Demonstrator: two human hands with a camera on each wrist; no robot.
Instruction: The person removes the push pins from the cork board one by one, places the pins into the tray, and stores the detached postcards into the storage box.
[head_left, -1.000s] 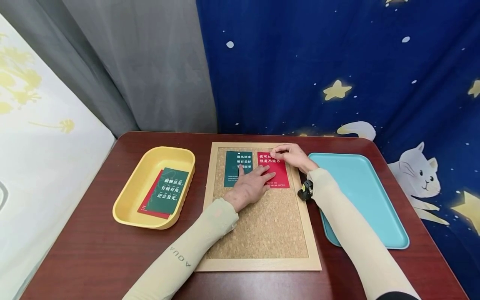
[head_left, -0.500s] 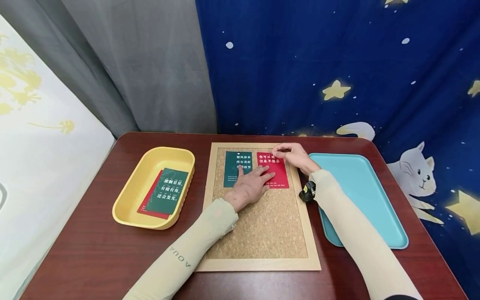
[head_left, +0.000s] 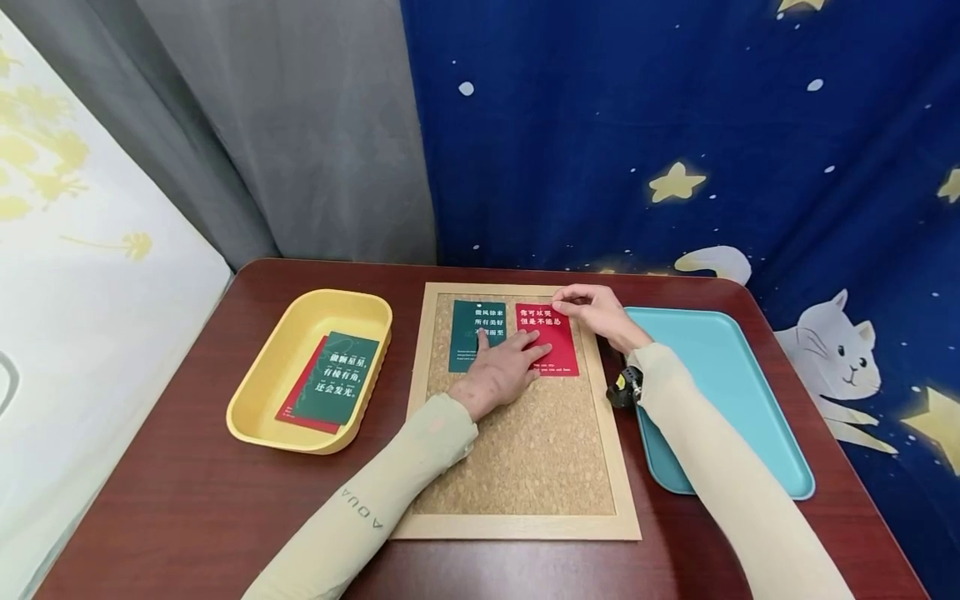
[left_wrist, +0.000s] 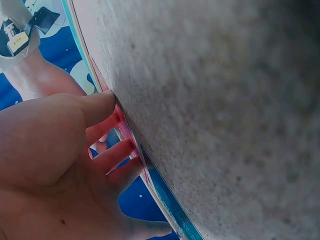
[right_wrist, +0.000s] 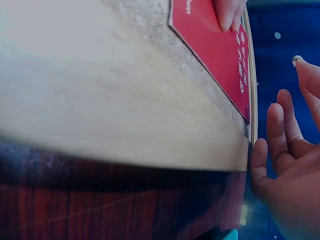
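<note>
A red card [head_left: 565, 350] with white writing lies near the top of the cork board [head_left: 540, 450], beside a green card [head_left: 462, 337] with a white pin [head_left: 479, 306] at its top edge. My left hand [head_left: 498, 375] rests flat with spread fingers, the fingertips on the red card and the thumb over the green one. At the red card's upper right corner, my right hand [head_left: 596, 314] brings thumb and index finger together. In the right wrist view a small pale pin-like thing [right_wrist: 297, 60] shows at its fingertip, the other fingers loosely bent.
Left of the board stands a yellow bin [head_left: 251, 408] with a green card [head_left: 341, 379] over a red card [head_left: 303, 400]. To the right lies a blue tray [head_left: 738, 392], partly under the right forearm. A curtain [head_left: 562, 167] hangs behind the brown table [head_left: 172, 475].
My right hand has shifted to the right from the red card's top middle to its upper right corner, uncovering more of its writing. The left hand stays in place.
</note>
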